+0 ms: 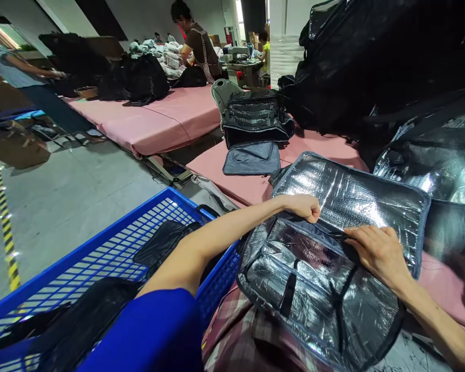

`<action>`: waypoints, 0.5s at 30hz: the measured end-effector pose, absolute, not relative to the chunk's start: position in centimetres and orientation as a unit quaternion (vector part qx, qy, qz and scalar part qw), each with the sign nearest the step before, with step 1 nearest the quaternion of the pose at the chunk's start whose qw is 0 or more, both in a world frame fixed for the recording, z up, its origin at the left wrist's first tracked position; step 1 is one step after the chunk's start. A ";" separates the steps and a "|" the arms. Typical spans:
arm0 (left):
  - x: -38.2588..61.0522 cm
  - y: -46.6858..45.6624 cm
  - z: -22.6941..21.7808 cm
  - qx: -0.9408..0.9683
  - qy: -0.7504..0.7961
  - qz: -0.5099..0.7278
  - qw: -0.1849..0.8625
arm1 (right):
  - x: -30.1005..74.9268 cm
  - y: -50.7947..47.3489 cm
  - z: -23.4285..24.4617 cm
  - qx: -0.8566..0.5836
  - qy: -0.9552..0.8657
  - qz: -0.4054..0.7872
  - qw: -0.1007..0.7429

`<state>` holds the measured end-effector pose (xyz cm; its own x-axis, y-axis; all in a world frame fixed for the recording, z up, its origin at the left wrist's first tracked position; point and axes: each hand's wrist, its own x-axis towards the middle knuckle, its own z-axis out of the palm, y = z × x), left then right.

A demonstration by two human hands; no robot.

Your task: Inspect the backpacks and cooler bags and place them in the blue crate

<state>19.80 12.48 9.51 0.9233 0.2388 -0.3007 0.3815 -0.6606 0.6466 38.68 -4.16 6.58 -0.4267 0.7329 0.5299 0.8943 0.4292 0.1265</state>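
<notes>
In front of me an insulated bag (306,294) with a shiny silver lining lies opened out, its lid (344,188) folded back onto the pink table. Dark edging runs round both parts, and black straps cross the lining. My left hand (303,206) is closed in a fist at the fold between lid and body, gripping the dark fabric there. Farther right along the same fold, my right hand (377,252) pinches the dark edge between thumb and fingers. The fingertips of both hands are partly hidden.
A blue plastic crate (96,248) holding black bags stands at my left. Beyond the silver bag, a black bag (251,119) sits on the pink table (205,160). Dark bags pile up at right (372,67). A co-worker (199,44) stands behind the far table; another person (19,67) is at left.
</notes>
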 end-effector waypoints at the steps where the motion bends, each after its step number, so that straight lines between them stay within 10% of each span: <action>1: 19.8 12.5 9.5 0.906 0.172 -0.094 0.374 | 38.5 -3.9 6.5 -0.496 -0.819 -0.213 0.195; 15: 19.5 12.0 9.8 0.915 0.188 -0.095 0.343 | 40.7 -6.2 5.9 -0.600 -0.779 -0.084 0.161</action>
<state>19.52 11.97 9.83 0.9115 0.2789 -0.3022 0.4088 -0.6941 0.5925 40.74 -6.22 5.87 -0.2270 0.9082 0.3517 0.9623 0.2647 -0.0624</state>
